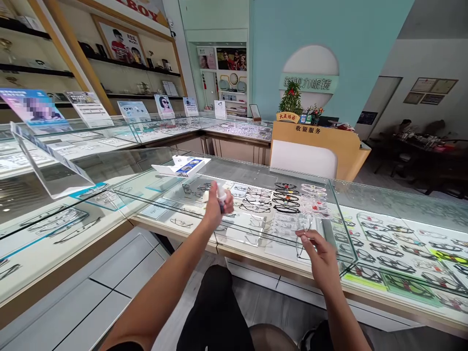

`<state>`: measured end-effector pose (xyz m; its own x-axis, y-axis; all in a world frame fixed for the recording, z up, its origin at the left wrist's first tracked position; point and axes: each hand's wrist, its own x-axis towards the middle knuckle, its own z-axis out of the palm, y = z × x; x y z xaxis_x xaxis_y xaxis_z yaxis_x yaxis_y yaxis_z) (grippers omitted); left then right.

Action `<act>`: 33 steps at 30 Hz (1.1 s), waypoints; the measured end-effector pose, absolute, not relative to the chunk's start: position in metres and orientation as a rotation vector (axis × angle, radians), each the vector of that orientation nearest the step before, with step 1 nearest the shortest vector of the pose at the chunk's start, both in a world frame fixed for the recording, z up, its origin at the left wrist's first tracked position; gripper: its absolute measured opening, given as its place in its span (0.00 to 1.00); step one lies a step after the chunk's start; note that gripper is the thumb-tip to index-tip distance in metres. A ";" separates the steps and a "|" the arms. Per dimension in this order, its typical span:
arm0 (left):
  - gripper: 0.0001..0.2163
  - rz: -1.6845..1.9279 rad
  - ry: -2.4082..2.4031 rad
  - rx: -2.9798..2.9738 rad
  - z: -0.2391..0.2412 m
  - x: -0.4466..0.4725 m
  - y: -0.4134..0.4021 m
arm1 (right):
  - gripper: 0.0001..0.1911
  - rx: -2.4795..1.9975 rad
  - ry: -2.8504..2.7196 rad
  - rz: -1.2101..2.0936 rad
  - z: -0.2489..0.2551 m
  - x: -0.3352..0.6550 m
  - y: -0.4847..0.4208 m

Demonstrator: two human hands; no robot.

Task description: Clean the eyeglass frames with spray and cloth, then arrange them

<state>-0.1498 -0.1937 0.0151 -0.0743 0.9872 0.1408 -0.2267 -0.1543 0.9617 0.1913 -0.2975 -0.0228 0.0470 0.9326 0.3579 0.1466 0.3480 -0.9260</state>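
Wrapped round a small bottle with a white top point(221, 192), my left hand point(216, 207) is raised over the glass display counter point(234, 168). A pale piece, perhaps a cloth, shows beside its fingers, too small to make out. My right hand point(321, 251) pinches a pair of thin-framed eyeglasses point(300, 245) near the counter's front edge, with the frame hanging from the fingertips. Beyond that hand, several pairs of glasses lie in rows, with dark frames point(286, 199) to the left and pinkish clear frames point(314, 197) to the right.
An open white box point(183, 166) sits on the glass top. At left stands a clear sign holder point(51, 163). More eyeglasses point(395, 239) fill the case to the right. A wooden cashier desk point(318, 141) stands behind the counter. Two people are dimly visible at the far right.
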 end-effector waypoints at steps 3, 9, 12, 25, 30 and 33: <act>0.38 1.225 0.736 1.067 0.021 -0.102 -0.225 | 0.15 -1.017 -1.368 0.974 -0.016 0.180 -0.299; 0.36 1.224 0.916 1.447 0.003 -0.034 -0.249 | 0.14 -0.849 -1.276 1.291 -0.010 0.160 -0.307; 0.33 1.274 1.046 1.665 -0.008 -0.019 -0.247 | 0.14 -0.806 -1.218 1.391 -0.011 0.155 -0.312; 0.30 1.218 1.077 1.846 -0.013 -0.017 -0.250 | 0.13 -0.725 -1.002 1.484 -0.008 0.155 -0.310; 0.30 1.071 1.146 1.953 -0.022 -0.016 -0.264 | 0.15 -0.720 -0.910 1.474 -0.007 0.154 -0.300; 0.31 1.094 1.129 1.925 -0.023 -0.022 -0.267 | 0.15 -0.736 -0.904 1.471 -0.007 0.152 -0.300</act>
